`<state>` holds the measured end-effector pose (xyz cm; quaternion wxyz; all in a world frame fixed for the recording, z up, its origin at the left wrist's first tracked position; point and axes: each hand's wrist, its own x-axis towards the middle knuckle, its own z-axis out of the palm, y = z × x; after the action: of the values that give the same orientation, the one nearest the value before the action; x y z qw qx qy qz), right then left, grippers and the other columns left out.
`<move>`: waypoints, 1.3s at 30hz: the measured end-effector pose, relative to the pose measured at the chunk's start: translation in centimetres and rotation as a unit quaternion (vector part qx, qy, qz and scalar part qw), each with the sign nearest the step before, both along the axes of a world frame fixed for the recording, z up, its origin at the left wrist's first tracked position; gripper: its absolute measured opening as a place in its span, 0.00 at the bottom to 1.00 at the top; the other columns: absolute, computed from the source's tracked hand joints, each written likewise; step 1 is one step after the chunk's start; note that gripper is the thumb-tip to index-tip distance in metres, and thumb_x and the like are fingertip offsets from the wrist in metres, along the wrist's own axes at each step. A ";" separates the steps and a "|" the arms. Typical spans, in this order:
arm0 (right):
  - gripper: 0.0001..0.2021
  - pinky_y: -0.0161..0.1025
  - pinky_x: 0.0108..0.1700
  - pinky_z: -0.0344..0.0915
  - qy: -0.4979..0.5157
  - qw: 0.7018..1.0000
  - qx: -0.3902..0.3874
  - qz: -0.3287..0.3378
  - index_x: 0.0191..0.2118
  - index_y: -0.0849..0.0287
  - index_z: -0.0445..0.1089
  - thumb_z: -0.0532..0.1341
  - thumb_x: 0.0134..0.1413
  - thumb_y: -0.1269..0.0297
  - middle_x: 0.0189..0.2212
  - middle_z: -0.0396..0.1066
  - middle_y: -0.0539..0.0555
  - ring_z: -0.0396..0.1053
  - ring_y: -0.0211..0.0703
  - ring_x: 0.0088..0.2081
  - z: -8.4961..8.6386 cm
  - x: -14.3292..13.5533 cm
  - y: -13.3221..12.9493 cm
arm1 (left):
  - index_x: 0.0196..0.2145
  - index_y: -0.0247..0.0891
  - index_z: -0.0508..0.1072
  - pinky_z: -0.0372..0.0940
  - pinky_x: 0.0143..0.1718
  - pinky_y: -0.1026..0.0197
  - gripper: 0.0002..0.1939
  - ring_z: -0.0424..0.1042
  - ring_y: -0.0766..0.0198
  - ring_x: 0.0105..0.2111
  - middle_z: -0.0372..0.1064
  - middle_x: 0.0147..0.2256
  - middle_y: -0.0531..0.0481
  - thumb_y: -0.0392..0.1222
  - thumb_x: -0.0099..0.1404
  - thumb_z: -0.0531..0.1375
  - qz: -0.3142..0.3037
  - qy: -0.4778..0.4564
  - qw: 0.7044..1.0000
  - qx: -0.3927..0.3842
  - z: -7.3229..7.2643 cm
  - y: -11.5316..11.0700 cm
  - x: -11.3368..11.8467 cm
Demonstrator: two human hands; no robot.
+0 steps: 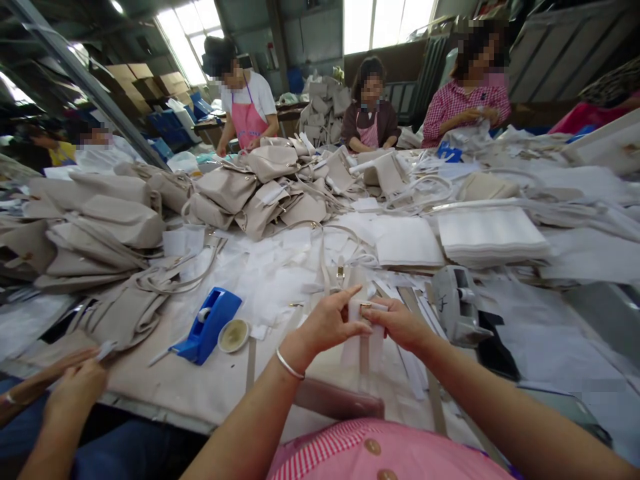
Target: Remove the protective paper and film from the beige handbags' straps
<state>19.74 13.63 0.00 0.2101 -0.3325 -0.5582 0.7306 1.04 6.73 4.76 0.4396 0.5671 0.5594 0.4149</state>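
My left hand (pixel 325 323) has its index finger and thumb stretched apart, beside a white paper piece (pixel 354 312); its other fingers are partly hidden. My right hand (pixel 397 321) pinches a beige strap (pixel 365 353) at its small gold metal fitting (pixel 367 305), with white paper around it. The strap hangs down over a beige bag piece (pixel 323 373) in front of me. Just beyond my fingers lies a gold buckle (pixel 341 271) on another beige strap.
A blue tape dispenser (pixel 210 327) and a small round dish (pixel 233 335) lie left, a grey tape dispenser (pixel 457 303) right. Beige bags (pixel 225 187) and a white sheet stack (pixel 493 233) stand beyond. A co-worker's hands (pixel 75 383) are at lower left; several people work across the table.
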 end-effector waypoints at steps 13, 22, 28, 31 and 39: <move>0.22 0.33 0.17 0.52 -0.166 0.983 0.043 -0.068 0.35 0.62 0.77 0.65 0.45 0.45 0.16 0.61 0.48 0.54 0.34 0.17 2.2 0.2 -1.1 | 0.41 0.42 0.79 0.68 0.37 0.53 0.17 0.75 0.52 0.35 0.77 0.33 0.43 0.55 0.65 0.59 0.036 -0.360 0.913 -0.189 -4.6 -2.3 3.8; 0.16 0.35 0.27 0.60 -0.222 0.949 0.217 -0.055 0.26 0.60 0.76 0.61 0.52 0.53 0.22 0.70 0.52 0.67 0.41 0.26 2.7 0.5 -0.9 | 0.36 0.36 0.78 0.60 0.32 0.60 0.22 0.63 0.63 0.27 0.67 0.25 0.53 0.59 0.67 0.56 -0.007 -0.160 0.981 -0.107 -2.9 -2.0 3.8; 0.31 0.38 0.28 0.68 -0.059 0.994 0.084 0.029 0.60 0.64 0.65 0.63 0.52 0.55 0.27 0.70 0.52 0.68 0.40 0.24 2.5 1.5 -1.1 | 0.39 0.35 0.75 0.63 0.34 0.59 0.24 0.68 0.61 0.30 0.71 0.29 0.50 0.60 0.69 0.52 0.007 -0.177 0.981 -0.082 -2.9 -2.1 3.6; 0.32 0.41 0.39 0.70 -0.022 0.969 0.223 0.101 0.66 0.58 0.58 0.62 0.56 0.63 0.37 0.71 0.56 0.70 0.42 0.35 2.7 2.8 -0.3 | 0.40 0.35 0.73 0.63 0.31 0.60 0.24 0.67 0.62 0.27 0.69 0.27 0.51 0.60 0.68 0.54 0.018 -0.249 0.963 -0.107 -3.7 -2.3 3.8; 0.08 0.38 0.47 0.66 -0.031 0.806 0.553 0.208 0.40 0.57 0.77 0.59 0.63 0.66 0.50 0.68 0.61 0.69 0.43 0.45 4.4 2.4 3.2 | 0.32 0.37 0.67 0.59 0.26 0.62 0.20 0.61 0.68 0.22 0.63 0.25 0.54 0.58 0.67 0.55 -0.020 -0.231 0.967 -0.105 -4.9 -1.9 5.0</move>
<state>22.12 16.81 4.37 0.1842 -0.0582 -0.9296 0.3140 6.00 4.87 -0.15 0.6227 0.4176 0.4713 0.4645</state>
